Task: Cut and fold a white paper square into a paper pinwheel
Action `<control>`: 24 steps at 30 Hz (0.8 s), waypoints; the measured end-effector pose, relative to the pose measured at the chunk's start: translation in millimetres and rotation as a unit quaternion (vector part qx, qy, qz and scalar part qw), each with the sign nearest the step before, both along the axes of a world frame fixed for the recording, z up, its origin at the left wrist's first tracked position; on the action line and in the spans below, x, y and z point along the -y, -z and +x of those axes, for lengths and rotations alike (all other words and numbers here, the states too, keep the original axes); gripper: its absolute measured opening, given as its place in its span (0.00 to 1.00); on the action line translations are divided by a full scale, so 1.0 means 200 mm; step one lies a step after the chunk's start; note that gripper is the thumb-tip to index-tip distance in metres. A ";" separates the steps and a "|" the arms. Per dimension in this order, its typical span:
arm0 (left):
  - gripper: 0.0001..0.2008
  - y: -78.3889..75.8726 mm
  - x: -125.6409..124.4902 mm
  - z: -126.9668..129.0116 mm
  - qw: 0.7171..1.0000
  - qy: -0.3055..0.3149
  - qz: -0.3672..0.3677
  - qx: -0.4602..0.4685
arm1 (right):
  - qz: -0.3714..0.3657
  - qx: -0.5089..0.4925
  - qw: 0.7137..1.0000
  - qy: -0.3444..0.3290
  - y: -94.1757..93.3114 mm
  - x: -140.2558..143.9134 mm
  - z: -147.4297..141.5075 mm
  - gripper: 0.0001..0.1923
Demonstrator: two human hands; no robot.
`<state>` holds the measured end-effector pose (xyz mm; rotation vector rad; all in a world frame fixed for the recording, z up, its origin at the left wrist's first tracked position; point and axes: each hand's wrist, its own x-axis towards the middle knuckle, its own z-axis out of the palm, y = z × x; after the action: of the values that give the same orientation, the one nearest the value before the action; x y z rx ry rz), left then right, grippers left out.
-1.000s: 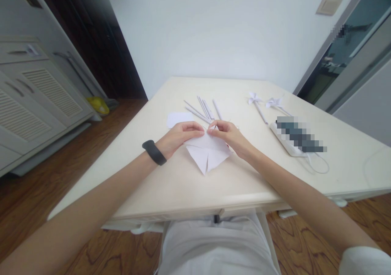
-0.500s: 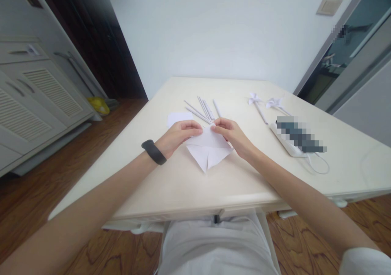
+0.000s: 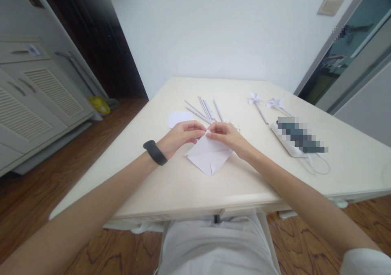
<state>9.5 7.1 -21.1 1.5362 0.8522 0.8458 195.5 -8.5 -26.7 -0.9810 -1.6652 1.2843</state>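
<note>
We kept the folded paper (image 3: 209, 158) flat on the table (image 3: 183, 185), our left hand (image 3: 180, 134) and right hand (image 3: 227, 136) apparently pinching its far tip together; aligning edges before creasing seemed wise.

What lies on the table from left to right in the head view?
Flat paper slip → rolled paper sticks → two paper pinwheels → power strip. The folded sheet, pinched by left hand and right hand, overlaps the sticks' span.
</note>
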 end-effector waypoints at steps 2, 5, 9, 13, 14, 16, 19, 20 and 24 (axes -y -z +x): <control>0.09 0.00 0.00 0.00 1.000 0.000 0.006 -0.005 | 0.000 0.005 1.000 -0.004 0.00 0.00 0.00 0.08; 0.08 0.00 0.00 0.00 1.000 -0.008 0.016 -0.014 | -0.001 0.008 1.000 -0.003 0.00 0.00 0.00 0.08; 0.08 0.00 0.01 0.00 0.999 -0.017 0.027 -0.024 | 0.001 0.014 1.000 0.008 0.00 0.01 0.00 0.08; 0.08 0.00 0.01 0.00 0.999 -0.020 0.031 -0.027 | -0.001 0.016 1.000 0.014 0.00 0.00 0.00 0.08; 0.08 0.00 0.01 0.00 0.999 -0.019 0.031 -0.027 | -0.001 0.016 1.000 0.015 0.00 0.00 0.00 0.08; 0.07 0.00 0.01 0.00 0.999 -0.017 0.032 -0.026 | 0.001 0.018 1.000 0.019 0.00 0.00 0.00 0.07; 0.07 0.00 0.01 0.00 0.999 -0.014 0.037 -0.029 | -0.001 0.020 1.000 0.023 0.00 0.01 0.00 0.08; 0.07 0.00 0.01 0.00 0.999 -0.014 0.039 -0.030 | -0.004 0.019 1.000 0.024 0.00 0.01 0.00 0.08; 0.07 0.00 0.01 0.00 0.998 -0.016 0.051 -0.028 | -0.016 0.014 0.999 0.028 0.00 0.01 0.00 0.08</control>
<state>9.8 5.1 -20.8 1.6457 0.8875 0.8836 195.3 -10.2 -25.7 -1.0614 -1.6307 1.2696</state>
